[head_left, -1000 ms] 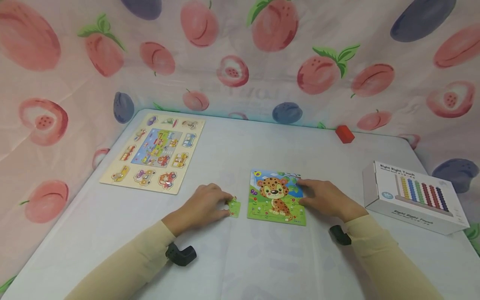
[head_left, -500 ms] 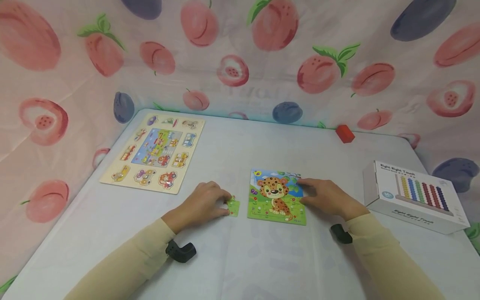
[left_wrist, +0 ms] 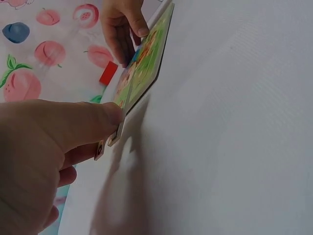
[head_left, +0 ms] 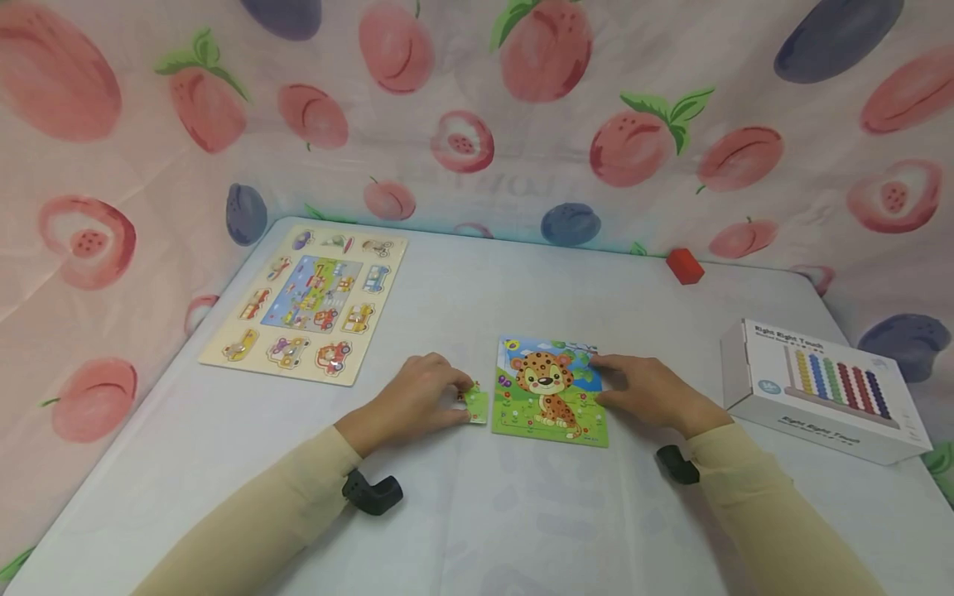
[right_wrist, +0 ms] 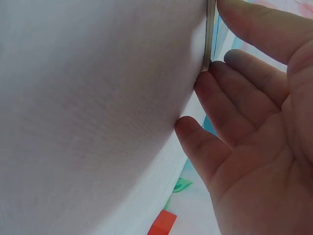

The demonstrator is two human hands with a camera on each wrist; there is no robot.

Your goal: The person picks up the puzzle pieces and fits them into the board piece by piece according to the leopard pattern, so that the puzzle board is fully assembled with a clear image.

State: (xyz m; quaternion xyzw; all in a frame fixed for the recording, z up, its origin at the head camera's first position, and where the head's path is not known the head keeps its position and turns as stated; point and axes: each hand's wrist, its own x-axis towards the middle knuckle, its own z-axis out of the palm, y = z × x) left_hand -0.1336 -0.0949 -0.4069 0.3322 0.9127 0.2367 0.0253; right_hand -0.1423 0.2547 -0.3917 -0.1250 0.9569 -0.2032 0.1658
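A leopard jigsaw puzzle (head_left: 550, 397) in a thin square board lies flat mid-table in the head view. Just left of it, my left hand (head_left: 410, 399) pinches a small green puzzle piece (head_left: 478, 406) between thumb and fingers. The left wrist view shows that piece (left_wrist: 116, 134) edge-on, held slightly above the cloth. My right hand (head_left: 654, 392) rests at the board's right edge. In the right wrist view its thumb (right_wrist: 254, 24) lies along the board's edge and the fairly straight fingers touch its side. The thumb's contact is partly cut off by the frame.
A wooden peg puzzle with vehicles (head_left: 305, 306) lies at the back left. A white box (head_left: 823, 393) picturing coloured beads stands on the right. Near the back edge sits a red block (head_left: 685, 266). Fruit-patterned cloth (head_left: 514, 149) rises behind the table.
The left hand has shifted right with the green puzzle piece, bringing it nearer the board's left edge. The right hand and the board have stayed where they were.
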